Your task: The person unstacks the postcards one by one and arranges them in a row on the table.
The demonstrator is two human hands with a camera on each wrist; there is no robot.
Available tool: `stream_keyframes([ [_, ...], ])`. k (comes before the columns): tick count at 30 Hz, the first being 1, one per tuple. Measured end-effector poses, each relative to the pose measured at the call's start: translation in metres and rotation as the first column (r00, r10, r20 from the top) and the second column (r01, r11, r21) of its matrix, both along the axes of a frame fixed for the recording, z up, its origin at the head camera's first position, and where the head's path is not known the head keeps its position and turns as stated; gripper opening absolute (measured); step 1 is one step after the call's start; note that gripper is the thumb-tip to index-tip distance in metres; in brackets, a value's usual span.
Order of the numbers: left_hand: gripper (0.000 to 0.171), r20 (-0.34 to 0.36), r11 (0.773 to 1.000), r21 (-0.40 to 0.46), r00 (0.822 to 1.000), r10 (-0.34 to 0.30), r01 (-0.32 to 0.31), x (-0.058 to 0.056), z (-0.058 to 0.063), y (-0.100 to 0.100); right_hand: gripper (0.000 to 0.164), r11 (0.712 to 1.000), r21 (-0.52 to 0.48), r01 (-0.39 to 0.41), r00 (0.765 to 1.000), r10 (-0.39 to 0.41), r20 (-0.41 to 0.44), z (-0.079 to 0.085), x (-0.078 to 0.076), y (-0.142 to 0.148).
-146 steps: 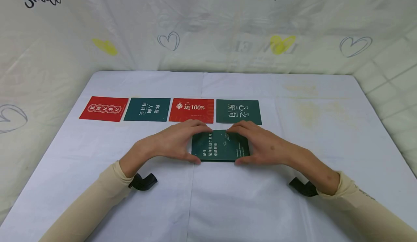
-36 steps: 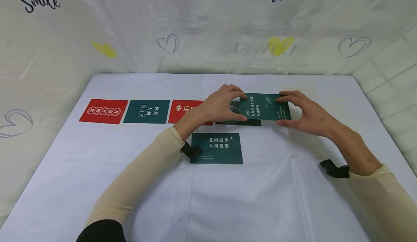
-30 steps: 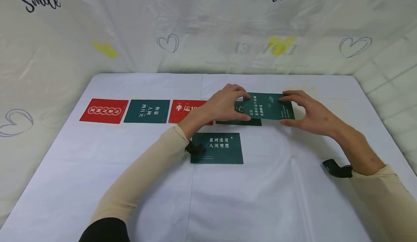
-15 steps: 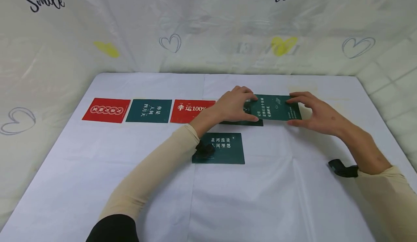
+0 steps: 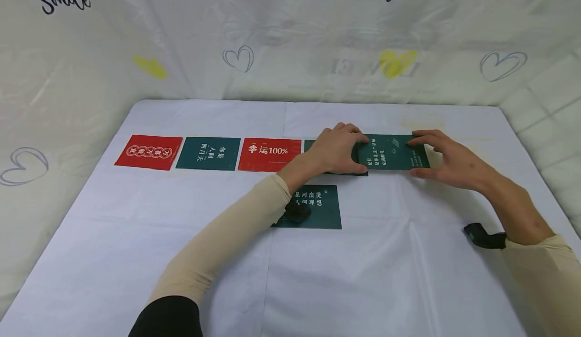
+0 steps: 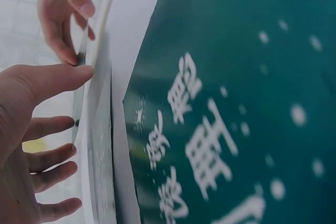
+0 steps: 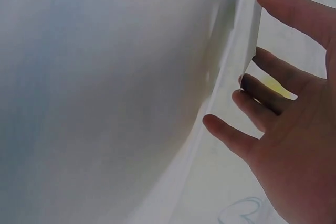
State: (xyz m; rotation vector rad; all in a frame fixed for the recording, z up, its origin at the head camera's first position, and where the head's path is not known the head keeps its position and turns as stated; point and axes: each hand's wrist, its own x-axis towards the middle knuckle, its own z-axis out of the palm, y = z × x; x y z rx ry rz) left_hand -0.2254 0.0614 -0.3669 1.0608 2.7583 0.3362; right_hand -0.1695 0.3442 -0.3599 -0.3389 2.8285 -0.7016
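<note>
A green card point(image 5: 395, 153) with white writing is held low over the table at the right end of a row of cards. My left hand point(image 5: 338, 150) pinches its left end between thumb and fingertips. At the other end my right hand point(image 5: 447, 158) grips it the same way, thumb on the near edge. The right wrist view shows the card edge-on point(image 7: 258, 19). Beneath my left hand lies another green card point(image 5: 308, 145), mostly hidden, and the held card overlaps its right edge in the head view.
Further left in the row lie a red card point(image 5: 270, 154), a green card point(image 5: 209, 154) and another red card point(image 5: 147, 153). In front, a green card point(image 5: 327, 211) lies partly behind the left wrist's black camera mount point(image 5: 296, 212). White cloth covers the table point(image 5: 345, 286).
Both hands lifted the top green card off the near pile, uncovering another green card, and carried it to the row. Over the last second it moved right and slightly down.
</note>
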Motion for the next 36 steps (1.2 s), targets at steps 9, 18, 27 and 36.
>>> stream_keyframes([
  [9, 0.07, 0.012, 1.0, -0.019, 1.0, 0.002, -0.002, 0.002, -0.001, 0.01, 0.068, 1.0, 0.015, 0.003, 1.0, -0.003, 0.018, -0.002, 0.0, 0.01],
  [18, 0.073, 0.013, 0.999, -0.046, 1.0, 0.001, -0.001, 0.0, -0.006, 0.019, 0.069, 1.0, 0.028, 0.004, 1.0, -0.005, 0.03, -0.002, 0.0, 0.017],
  [27, 0.074, 0.024, 0.999, -0.051, 1.0, 0.0, 0.002, -0.001, -0.008, 0.022, 0.069, 1.0, 0.008, 0.001, 0.999, -0.002, 0.033, -0.002, 0.001, 0.019],
  [36, 0.076, 0.027, 0.998, -0.066, 1.0, 0.005, -0.003, -0.001, -0.009, 0.025, 0.073, 1.0, 0.028, 0.004, 0.999, -0.005, 0.052, -0.004, 0.0, 0.02],
])
